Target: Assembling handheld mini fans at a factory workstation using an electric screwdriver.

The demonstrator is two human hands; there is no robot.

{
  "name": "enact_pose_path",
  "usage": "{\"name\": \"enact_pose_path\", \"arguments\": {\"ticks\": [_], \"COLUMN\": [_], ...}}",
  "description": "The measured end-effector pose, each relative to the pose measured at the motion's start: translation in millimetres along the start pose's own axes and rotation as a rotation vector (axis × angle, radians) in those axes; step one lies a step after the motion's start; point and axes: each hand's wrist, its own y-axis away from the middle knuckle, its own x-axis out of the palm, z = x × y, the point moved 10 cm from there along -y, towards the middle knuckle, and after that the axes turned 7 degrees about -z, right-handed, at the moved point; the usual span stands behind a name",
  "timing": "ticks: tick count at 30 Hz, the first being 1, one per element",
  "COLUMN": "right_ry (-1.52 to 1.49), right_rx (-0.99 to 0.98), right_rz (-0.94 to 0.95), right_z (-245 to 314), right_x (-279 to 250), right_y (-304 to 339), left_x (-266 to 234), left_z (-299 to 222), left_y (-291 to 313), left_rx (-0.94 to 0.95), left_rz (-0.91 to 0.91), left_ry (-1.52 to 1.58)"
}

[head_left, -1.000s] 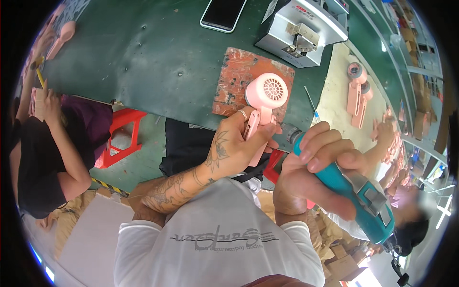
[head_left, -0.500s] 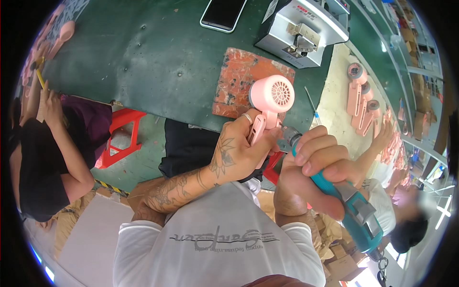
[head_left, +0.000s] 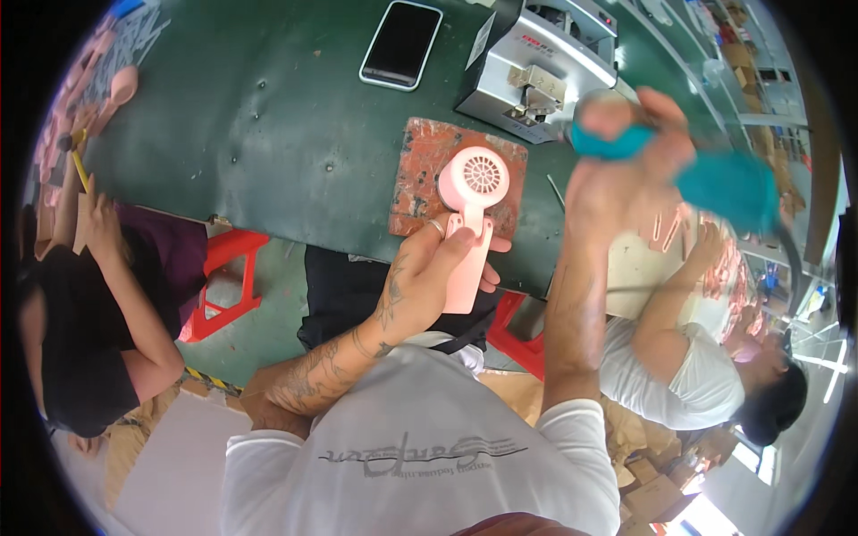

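My left hand is closed round the handle of a pink hair dryer, thumb on top near the hinge. The dryer's round head, with its grille facing up, is over a worn red-brown board at the table's front edge. My right hand, smeared by motion, is raised to the right, gripping a teal electric screwdriver. The tool's front end is close to the silver screw feeder; its tip is too blurred to make out.
A phone lies on the green table left of the feeder. Pink parts are at the far left, and a co-worker's hand is there. Another co-worker's arm reaches in at right. Red stools stand below.
My right hand has lifted the screwdriver away from the dryer, up and right toward the feeder. The dryer has shifted slightly left and its handle now points down toward me.
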Motion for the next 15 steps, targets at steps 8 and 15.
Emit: {"name": "enact_pose_path", "arguments": {"ticks": [8, 15], "right_ry": [0.222, 0.161], "right_rx": [-0.131, 0.156], "right_rz": [0.116, -0.032], "right_z": [-21, -19], "right_x": [24, 4], "right_y": [-22, 5], "left_x": [5, 1], "left_z": [-10, -14], "left_y": [6, 1], "left_rx": [0.009, 0.056], "left_rz": [0.001, -0.032], "left_ry": [-0.037, -0.108]}}
